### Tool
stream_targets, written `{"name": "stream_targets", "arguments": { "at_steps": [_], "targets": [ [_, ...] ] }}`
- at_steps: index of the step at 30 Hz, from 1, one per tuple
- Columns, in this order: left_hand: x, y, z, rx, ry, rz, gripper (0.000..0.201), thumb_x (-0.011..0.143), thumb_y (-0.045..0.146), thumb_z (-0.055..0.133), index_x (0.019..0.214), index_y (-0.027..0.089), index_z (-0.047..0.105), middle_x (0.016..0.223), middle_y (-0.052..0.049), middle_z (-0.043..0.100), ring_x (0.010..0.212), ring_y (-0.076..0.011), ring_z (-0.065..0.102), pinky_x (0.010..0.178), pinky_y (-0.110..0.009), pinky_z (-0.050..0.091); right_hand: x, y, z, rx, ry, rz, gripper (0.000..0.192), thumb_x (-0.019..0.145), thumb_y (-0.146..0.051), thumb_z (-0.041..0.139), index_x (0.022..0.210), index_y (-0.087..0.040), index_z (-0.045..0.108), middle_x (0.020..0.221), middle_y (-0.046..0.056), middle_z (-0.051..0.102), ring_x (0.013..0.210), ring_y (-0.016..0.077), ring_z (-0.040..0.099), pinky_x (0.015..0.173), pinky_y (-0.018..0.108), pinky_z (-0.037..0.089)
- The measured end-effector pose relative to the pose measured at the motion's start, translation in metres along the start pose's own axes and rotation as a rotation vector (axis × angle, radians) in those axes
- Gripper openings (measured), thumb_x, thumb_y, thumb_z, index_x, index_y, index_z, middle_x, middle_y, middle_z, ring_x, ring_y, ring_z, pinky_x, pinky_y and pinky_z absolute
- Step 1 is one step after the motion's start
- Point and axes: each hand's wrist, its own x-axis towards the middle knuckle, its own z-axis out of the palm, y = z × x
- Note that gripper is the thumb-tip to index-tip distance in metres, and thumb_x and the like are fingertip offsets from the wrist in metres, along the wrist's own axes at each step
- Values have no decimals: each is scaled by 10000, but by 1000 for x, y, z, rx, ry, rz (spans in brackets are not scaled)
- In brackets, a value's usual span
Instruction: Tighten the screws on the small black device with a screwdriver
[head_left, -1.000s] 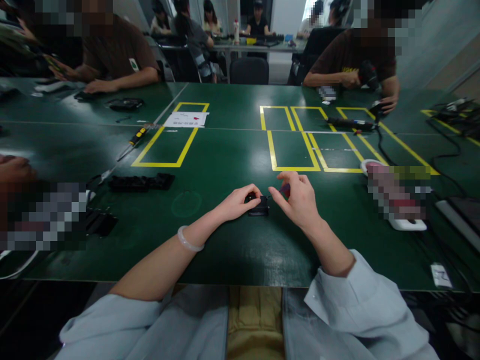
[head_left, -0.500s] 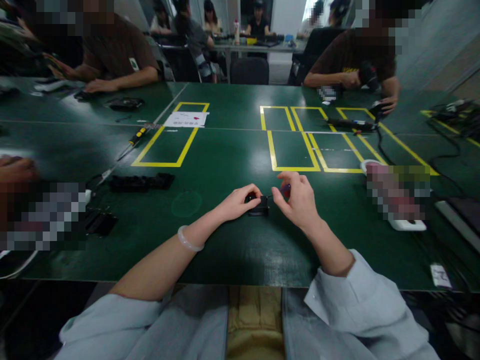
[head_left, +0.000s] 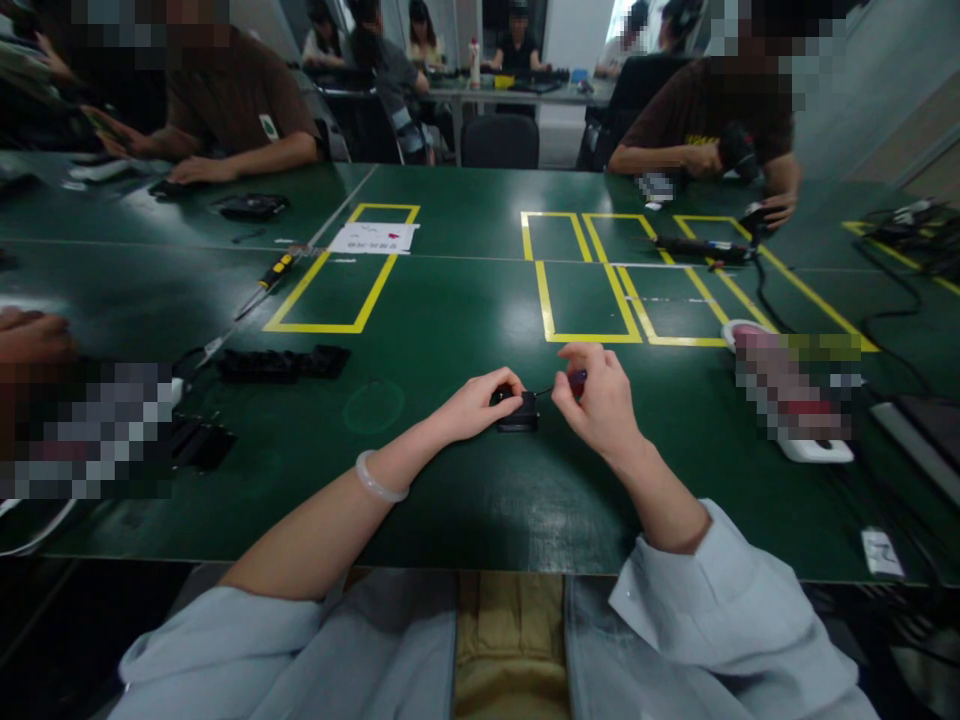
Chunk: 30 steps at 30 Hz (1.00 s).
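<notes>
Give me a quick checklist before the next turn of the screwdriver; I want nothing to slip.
1. Left hand steadies the black part: ok, fingers rest on its left end.
2. Right hand grips the screwdriver: ok, pinched at the reddish handle.
3. Tip seated in the part: cannot tell, the thin shaft reaches the part's top but the contact is too small to see.
4. Part flat on the table: ok, it lies level on the green top.
5. Space around the hands: ok, the nearest thing, the long black piece, lies well to the left.
</notes>
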Motion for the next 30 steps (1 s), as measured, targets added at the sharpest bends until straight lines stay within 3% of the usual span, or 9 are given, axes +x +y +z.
{"name": "stream_targets", "arguments": {
  "at_steps": [13, 20, 30],
  "targets": [
    [0, 0, 0, -6, 10, 18, 153, 905, 298, 509, 960, 169, 570, 921, -28, 617, 856, -164, 580, 790, -279, 438, -1, 1, 1, -2, 32, -3, 214, 904, -337, 522, 1076, -214, 494, 742, -8, 568, 675, 166, 524, 723, 333, 435],
    [0, -5, 2, -28, 17, 24, 129, 902, 283, 529, 948, 170, 572, 948, -34, 625, 868, -162, 579, 807, -285, 446, 1, 2, 2, -30, 63, -41, 137, 926, -268, 490, 1047, -207, 507, 727, -1, 585, 650, 159, 515, 707, 316, 435],
    [0, -1, 0, -3, 6, 17, 155, 906, 298, 513, 962, 170, 578, 946, -36, 625, 870, -167, 579, 804, -285, 442, 1, 0, -1, -18, 27, -7, 185, 915, -231, 437, 1086, -197, 499, 759, 12, 603, 690, 176, 537, 753, 344, 436]
  ]
}}
